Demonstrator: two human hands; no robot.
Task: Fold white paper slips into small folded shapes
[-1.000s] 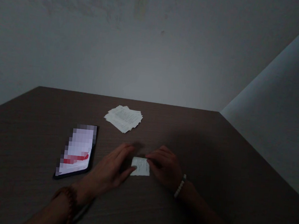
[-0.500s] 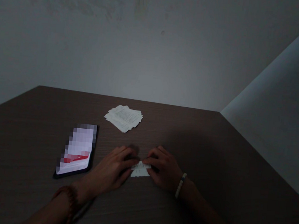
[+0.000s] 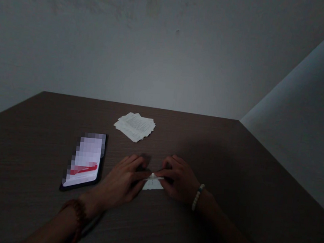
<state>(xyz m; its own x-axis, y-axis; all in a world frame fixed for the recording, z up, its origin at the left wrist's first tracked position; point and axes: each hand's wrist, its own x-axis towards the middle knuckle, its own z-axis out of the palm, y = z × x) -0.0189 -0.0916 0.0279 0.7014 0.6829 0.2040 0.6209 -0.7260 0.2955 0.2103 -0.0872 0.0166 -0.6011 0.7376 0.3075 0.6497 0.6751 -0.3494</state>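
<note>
A small slip of white printed paper (image 3: 153, 184) lies on the table between my hands, its far part folded over toward me. My left hand (image 3: 124, 178) grips the slip's left end between thumb and fingers. On the opposite end, my right hand (image 3: 178, 178) pinches the paper the same way, with the index fingertips of both hands almost meeting at the fold. Part of the slip is hidden under the fingers. Beaded bracelets circle both wrists.
Beyond my hands rests a loose pile of white printed papers (image 3: 135, 126). A phone (image 3: 85, 160) with a lit screen, partly blurred, lies to the left. The dark wooden table (image 3: 207, 129) meets a grey wall (image 3: 167, 68) at its far edge.
The folded strip of the slip looks narrower and stands slightly raised at its edge, with more of the near part showing. Both hands keep their grip, almost in place.
</note>
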